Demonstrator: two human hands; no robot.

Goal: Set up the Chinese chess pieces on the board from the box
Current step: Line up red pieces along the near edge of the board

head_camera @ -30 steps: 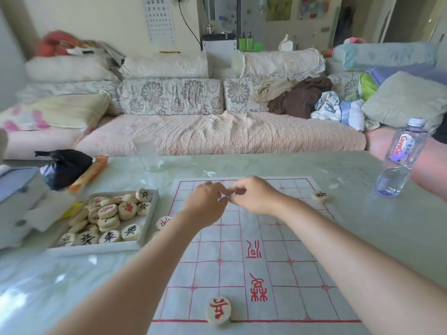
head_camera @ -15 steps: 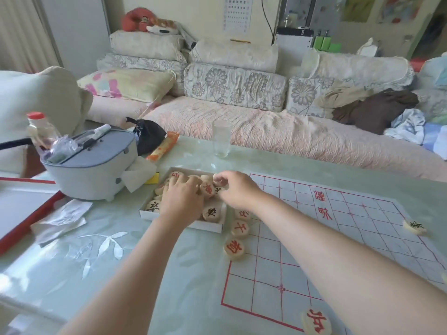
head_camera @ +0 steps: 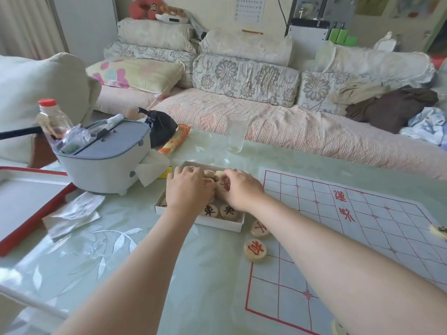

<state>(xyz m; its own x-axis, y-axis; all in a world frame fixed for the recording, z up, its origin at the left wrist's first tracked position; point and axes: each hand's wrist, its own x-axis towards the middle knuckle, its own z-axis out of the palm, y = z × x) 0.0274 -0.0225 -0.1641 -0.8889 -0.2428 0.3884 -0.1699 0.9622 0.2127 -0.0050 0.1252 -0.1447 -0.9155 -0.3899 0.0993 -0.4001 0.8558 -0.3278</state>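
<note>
The right hand is curling its fingers round a red-marked piece inside the box, pinching it by the rim. The left hand is lying knuckles-up just at nine o'clock of it, fingers bent down into the pile. I cannot tell whether it is holding anything, since the hand is covering its own fingertips.

Both forearms are reaching across the table, and the hands are hiding most of the box's contents. Two black-marked discs are showing against the near wall. The box is a shallow white cardboard tray holding round, pale wooden pieces.

At three o'clock of the box the board is lying flat, a thin sheet with a red grid. Two red-marked discs are sitting on its near-left edge, at five o'clock of the box. At twelve o'clock a clear glass is standing upright. At ten o'clock a grey plastic tub is sitting with a tissue hanging from its side, and behind the tub a black bag and an orange packet are lying. At eight o'clock crumpled wrapping is resting on the glossy, leaf-patterned tabletop.
</note>
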